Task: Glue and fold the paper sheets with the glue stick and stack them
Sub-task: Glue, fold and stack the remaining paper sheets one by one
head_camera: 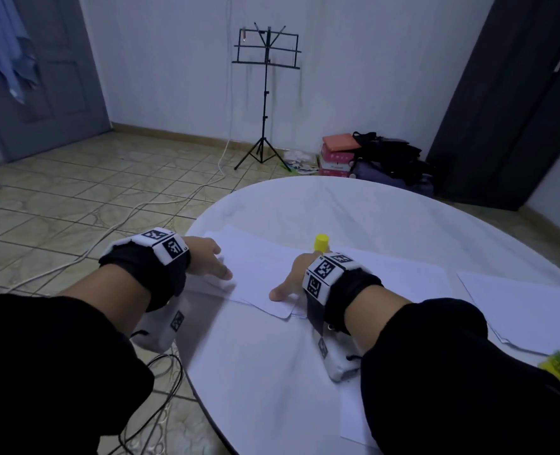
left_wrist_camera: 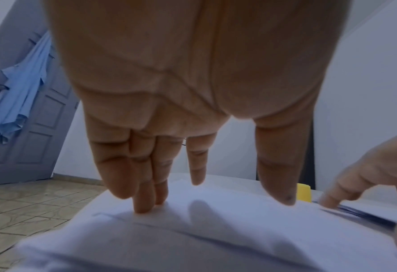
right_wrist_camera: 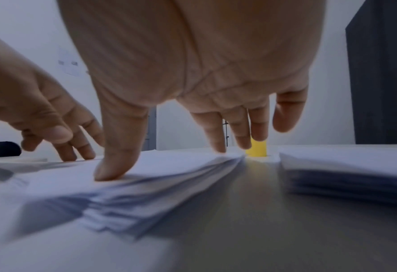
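Near the front edge of the round white tabletop (head_camera: 354, 205), a stack of paper sheets (head_camera: 259, 270) is pressed flat by both hands. The left hand (head_camera: 206, 257) is laid with straight fingers on the stack's left side, and the right hand (head_camera: 293, 277) is spread on its right side, thumb (right_wrist_camera: 113, 162) down. Just beyond the right hand stands a yellow-capped glue stick (head_camera: 322, 243). A second paper stack (head_camera: 531, 307) lies further right.

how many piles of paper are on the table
3 visible. One pile under both hands, a second pile just right of the right hand, a third pile at the table's right edge. The arms may hide more.
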Action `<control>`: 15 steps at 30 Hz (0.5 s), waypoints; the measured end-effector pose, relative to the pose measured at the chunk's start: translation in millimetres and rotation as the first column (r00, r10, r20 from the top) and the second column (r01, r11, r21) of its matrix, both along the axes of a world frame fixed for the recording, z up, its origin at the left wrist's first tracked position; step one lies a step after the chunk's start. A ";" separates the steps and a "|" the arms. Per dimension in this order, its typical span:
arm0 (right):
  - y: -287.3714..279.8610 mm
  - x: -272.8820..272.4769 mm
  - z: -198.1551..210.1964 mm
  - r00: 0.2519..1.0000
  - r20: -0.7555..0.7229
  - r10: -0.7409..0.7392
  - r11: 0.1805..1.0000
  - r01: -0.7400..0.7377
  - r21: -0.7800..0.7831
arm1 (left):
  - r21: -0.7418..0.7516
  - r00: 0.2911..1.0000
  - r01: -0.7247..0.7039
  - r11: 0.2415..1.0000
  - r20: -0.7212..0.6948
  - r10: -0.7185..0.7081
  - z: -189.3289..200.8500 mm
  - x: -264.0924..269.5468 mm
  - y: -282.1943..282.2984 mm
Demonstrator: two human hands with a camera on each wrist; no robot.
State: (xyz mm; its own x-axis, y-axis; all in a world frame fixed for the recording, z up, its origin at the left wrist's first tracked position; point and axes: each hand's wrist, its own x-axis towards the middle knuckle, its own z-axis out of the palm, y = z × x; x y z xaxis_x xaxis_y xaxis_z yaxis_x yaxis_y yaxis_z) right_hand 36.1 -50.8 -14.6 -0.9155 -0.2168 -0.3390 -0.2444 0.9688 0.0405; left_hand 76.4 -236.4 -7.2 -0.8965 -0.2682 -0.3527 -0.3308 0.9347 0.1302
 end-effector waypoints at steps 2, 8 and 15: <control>0.9 -1.4 0.9 1.000 0.019 -0.006 0.999 0.005 0.040 | -0.001 1.000 -0.007 1.000 0.015 0.007 -1.0 1.7 1.7; 4.7 -0.4 -7.2 1.000 0.019 -0.002 1.000 0.002 0.026 | -0.022 0.999 0.002 1.000 0.051 -0.001 -7.8 1.1 8.1; -7.3 9.3 -0.5 0.999 -0.033 -0.039 0.973 0.031 -0.228 | -0.089 0.998 0.003 0.996 0.065 0.003 -13.1 1.7 19.5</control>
